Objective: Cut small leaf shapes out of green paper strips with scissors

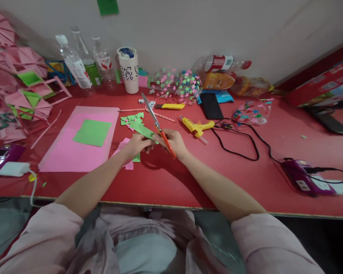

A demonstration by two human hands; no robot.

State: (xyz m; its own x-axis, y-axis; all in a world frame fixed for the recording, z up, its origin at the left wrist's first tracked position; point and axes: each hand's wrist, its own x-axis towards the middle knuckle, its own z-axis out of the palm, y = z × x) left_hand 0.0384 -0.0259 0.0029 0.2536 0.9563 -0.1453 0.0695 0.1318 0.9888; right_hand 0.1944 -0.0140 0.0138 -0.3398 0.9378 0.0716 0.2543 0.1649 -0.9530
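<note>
Over the red table, my left hand (137,146) pinches a narrow green paper strip (143,130) that points up and to the left. My right hand (175,143) is closed around a pair of scissors (166,140) with an orange handle, its long blades pointing away from me. The fingertips of both hands meet near the strip's lower end, and whether the right fingers also grip it I cannot tell. Just beyond the strip lie small green paper scraps (128,118). Pink paper scraps (122,146) and a green piece (137,157) lie under and beside my left hand.
To the left, a green square (93,133) lies on pink sheets (65,152). A yellow glue gun (197,127), a utility knife (171,106) and a phone (211,105) lie beyond my right hand. Bottles and a tumbler (129,72) line the wall. A purple power strip (308,179) sits right.
</note>
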